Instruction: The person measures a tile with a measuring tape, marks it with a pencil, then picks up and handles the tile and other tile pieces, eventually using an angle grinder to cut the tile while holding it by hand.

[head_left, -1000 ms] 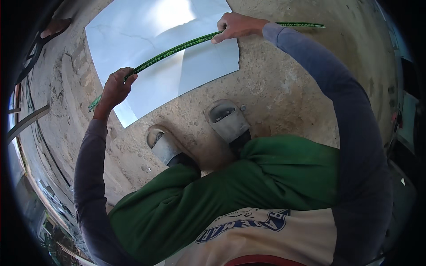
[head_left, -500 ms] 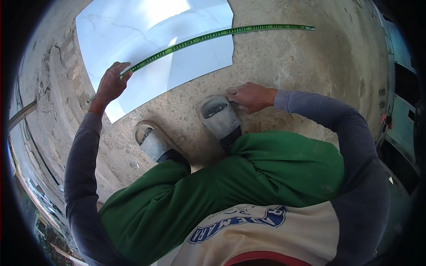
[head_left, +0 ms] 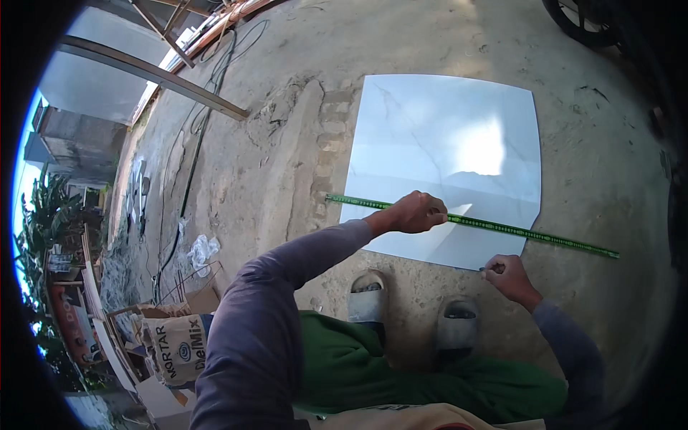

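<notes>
Now my right hand (head_left: 512, 278) is at the white panel (head_left: 408, 143), pinching something indistinct (head_left: 483, 269); my left hand (head_left: 413, 213) alone steadies the tape (head_left: 494, 226).

From here the measuring strip (head_left: 530, 233) across the centre is bright green with dark marks, the slab (head_left: 430, 118) white with faint grey veins; lower centre, deep green trousers (head_left: 337, 365), grey slippers (head_left: 366, 307).
</notes>
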### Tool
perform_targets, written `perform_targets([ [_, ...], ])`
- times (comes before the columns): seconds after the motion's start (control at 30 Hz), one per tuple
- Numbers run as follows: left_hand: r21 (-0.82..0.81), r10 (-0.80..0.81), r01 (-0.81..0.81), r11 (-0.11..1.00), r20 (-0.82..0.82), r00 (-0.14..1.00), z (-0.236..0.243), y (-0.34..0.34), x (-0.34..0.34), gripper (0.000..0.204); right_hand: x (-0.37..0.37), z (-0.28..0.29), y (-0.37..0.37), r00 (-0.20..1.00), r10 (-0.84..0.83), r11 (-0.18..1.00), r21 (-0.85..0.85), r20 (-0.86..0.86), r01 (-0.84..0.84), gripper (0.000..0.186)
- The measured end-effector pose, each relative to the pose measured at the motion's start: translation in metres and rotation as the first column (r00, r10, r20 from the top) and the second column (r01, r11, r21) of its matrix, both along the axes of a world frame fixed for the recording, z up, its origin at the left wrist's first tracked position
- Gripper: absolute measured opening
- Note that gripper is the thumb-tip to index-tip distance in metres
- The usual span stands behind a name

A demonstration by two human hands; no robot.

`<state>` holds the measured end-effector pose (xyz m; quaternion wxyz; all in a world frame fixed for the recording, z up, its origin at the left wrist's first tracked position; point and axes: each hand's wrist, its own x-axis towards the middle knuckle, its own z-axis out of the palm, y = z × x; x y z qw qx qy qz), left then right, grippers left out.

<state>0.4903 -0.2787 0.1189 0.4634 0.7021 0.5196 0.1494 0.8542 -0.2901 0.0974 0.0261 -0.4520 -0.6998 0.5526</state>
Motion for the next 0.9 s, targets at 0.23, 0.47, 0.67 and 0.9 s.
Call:
perform_targets([
  [0.23, -0.084, 0.068, -0.054, 0.995, 0.171, 0.983, 0.03, -0.026, 0.045, 0.03, -0.089, 0.038, 0.04, 0.883, -0.335, 0.901, -0.387, -0.329, 0.197, 0.02],
  [0.47, -0.153, 0.254, -0.219, 0.964, 0.27, 0.929, 0.028, -0.01, 0.04, 0.029, -0.095, 0.048, 0.047, 0.828, -0.45, 0.82, -0.523, -0.334, 0.235, 0.026],
  [0.67, -0.157, 0.262, -0.226, 0.961, 0.269, 0.927, 0.025, -0.007, 0.014, 0.032, -0.118, 0.044, 0.054, 0.852, -0.441, 0.797, -0.56, -0.281, 0.228, 0.028],
  [0.9, -0.023, 0.36, -0.364, 0.931, 0.209, 0.909, 0.042, -0.006, -0.047, 0.034, -0.14, -0.032, 0.108, 0.989, 0.004, 0.938, 0.344, -0.149, 0.048, 0.033],
])
